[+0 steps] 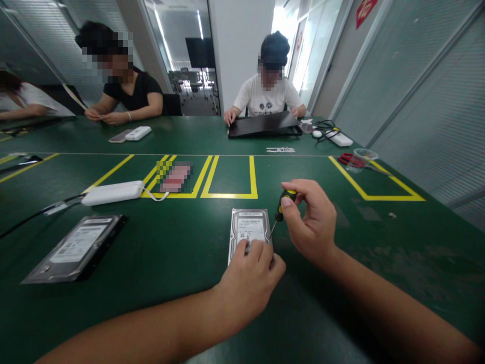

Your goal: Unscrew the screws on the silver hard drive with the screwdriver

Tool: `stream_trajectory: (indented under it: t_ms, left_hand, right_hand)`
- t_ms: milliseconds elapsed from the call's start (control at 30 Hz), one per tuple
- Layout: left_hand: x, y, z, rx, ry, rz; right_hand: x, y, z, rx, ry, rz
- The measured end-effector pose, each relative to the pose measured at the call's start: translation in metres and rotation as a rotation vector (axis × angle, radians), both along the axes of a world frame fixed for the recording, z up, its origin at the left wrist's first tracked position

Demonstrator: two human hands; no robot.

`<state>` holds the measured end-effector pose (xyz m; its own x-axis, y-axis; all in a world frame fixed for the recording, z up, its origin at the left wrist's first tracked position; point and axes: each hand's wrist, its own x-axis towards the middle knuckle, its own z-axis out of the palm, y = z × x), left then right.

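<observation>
**Slipping tip is the main risk at the hard drive**

A bare hard drive lies flat, label side up, on the green desk, just on the near side of the yellow tape boxes. The left hand covers its near end, fingers bent and clamped down on the casing to pin it. The right hand has its fingers closed round the black-and-yellow handle of a small screwdriver. The shaft slants down and to the left, and its tip meets the drive at the right edge, close to the left fingertips.

The likeliest trouble, as I judge it, is the tip jumping out of the screw head. The shaft stands tilted rather than upright, so downward force could push it sideways. It might then scratch the lid or label, round off the screw, or jab the left hand just beside it. The drive rests on a smooth surface and is held at one end only. A hard twist might swing the far end round. A loosened screw would be small and could roll off and be hard to find on the dark desk.

Well off to the left lie a second hard drive and a white power bank with its cable, clear of both hands. Other people are busy at the far side of the desk.
</observation>
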<state>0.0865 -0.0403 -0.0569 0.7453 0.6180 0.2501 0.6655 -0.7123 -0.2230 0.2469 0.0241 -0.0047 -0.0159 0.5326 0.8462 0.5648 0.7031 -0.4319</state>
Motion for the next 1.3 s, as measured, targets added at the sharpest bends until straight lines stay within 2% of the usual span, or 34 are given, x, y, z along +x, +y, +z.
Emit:
stream_trajectory:
  t_ms: [233, 600, 800, 900, 1100, 1300]
  left_hand:
    - [-0.0004, 0.0008, -0.0007, -0.004, -0.008, 0.003]
    - [-0.0004, -0.0008, -0.0009, -0.010, -0.003, 0.004]
    - [-0.0005, -0.0009, 0.0011, -0.023, 0.004, 0.000]
    - [-0.0007, -0.0014, 0.0020, -0.010, 0.002, 0.003]
    - [-0.0005, -0.0013, 0.0008, -0.024, 0.008, 0.004]
    - [0.0000, -0.0011, 0.0000, -0.027, 0.010, 0.004]
  right_hand:
    - [-0.0007, 0.0015, 0.0029, 0.030, -0.033, -0.078]
    - [0.0001, 0.0003, -0.0068, -0.064, 0.043, -0.072]
    - [0.0002, 0.0000, -0.0013, -0.020, 0.035, -0.017]
    - [-0.0008, 0.0004, 0.0014, 0.000, 0.013, -0.035]
    - [-0.0020, -0.0001, 0.0022, -0.020, 0.002, -0.077]
    - [0.0001, -0.0006, 0.0009, -0.041, 0.022, -0.034]
